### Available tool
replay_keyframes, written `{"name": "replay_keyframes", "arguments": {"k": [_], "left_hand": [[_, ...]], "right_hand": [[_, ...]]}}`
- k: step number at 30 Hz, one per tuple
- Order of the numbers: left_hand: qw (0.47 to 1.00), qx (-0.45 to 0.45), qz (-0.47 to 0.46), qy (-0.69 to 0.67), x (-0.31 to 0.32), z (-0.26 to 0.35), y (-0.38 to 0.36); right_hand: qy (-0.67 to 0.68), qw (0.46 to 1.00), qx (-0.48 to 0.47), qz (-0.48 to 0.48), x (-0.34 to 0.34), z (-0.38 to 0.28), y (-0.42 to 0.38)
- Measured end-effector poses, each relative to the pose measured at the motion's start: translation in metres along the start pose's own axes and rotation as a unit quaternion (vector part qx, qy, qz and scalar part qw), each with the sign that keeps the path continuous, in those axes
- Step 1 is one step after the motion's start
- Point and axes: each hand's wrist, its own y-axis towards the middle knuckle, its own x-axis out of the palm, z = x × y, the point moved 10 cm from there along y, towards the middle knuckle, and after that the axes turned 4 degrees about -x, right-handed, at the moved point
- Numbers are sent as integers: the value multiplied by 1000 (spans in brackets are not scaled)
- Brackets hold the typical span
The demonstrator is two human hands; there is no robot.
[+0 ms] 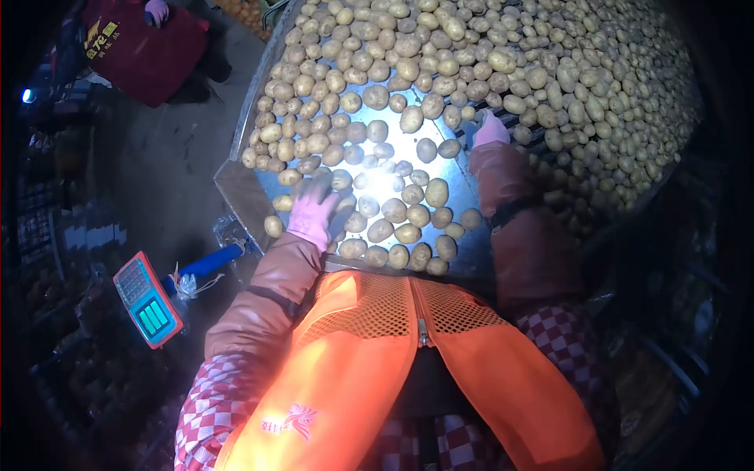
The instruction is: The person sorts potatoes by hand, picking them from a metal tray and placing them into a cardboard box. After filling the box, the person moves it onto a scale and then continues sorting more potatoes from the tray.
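On the far left, a person in a dark red apron (145, 55) stands on the floor (161, 169), with one pink-gloved hand (157, 11) showing at the top. Nearer, also on the left, is a scale display (148, 300), tilted, with a red rim, a keypad and a lit green screen; a blue post (208, 263) lies just right of it.

Next comes the metal bench (473, 259), its raised edge running along the left. The left hand (316, 210), in a pink and grey glove, is on the left part of the bench, its fingers pointing away among the potatoes (395, 210). The fingers are blurred, and I cannot tell whether its grip is closed on one. In the middle, potatoes lie loosely scattered around a bright patch of light (382, 185); toward the far side they lie thickly together. An orange vest (357, 369) fills the near middle.

Farther right, the right hand (488, 129) reaches to the edge of some dark bars (536, 146), beside potatoes. Its fingertips are hidden, so I cannot tell its grip. More potatoes crowd the far right.
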Motion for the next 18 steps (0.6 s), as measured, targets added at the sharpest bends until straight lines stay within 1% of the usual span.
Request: {"name": "replay_keyframes", "arguments": {"k": [3, 4, 6, 7, 8, 9, 10, 11, 12, 14, 15, 17, 18], "left_hand": [[989, -112, 89, 36, -16, -23, 9], [980, -149, 121, 61, -19, -26, 15], [979, -53, 192, 37, -48, 15, 42], [985, -13, 167, -30, -42, 23, 54], [996, -5, 35, -88, -27, 39, 71], [987, 26, -53, -149, -8, 55, 81], [985, 23, -111, -133, 11, 71, 83], [982, 23, -148, -116, 51, 70, 78], [978, 25, -183, -97, 90, 66, 77], [963, -80, -247, -72, 111, 70, 91], [950, -134, -278, -58, 117, 67, 93], [946, -127, -295, -53, 120, 73, 98], [943, -125, -303, -50, 120, 75, 97]], "right_hand": [[28, 996, -83, -21, -2, -17, -14], [76, 994, -84, -8, -2, -13, -21], [171, 981, -87, 20, 0, -5, -39], [330, 943, -2, -53, 5, -1, -51], [466, 873, 106, -96, 9, 5, -68], [549, 813, 128, -142, 12, 8, -82], [626, 743, 150, -185, 15, 11, -98], [543, 833, -9, -104, -11, 14, -102], [433, 886, -167, -15, -30, 12, -118], [539, 826, -158, -41, -32, 34, -139], [724, 673, 13, -152, -6, 54, -148], [802, 519, 198, -220, 4, 45, -189], [762, 582, 213, -188, -10, 22, -206]]}}
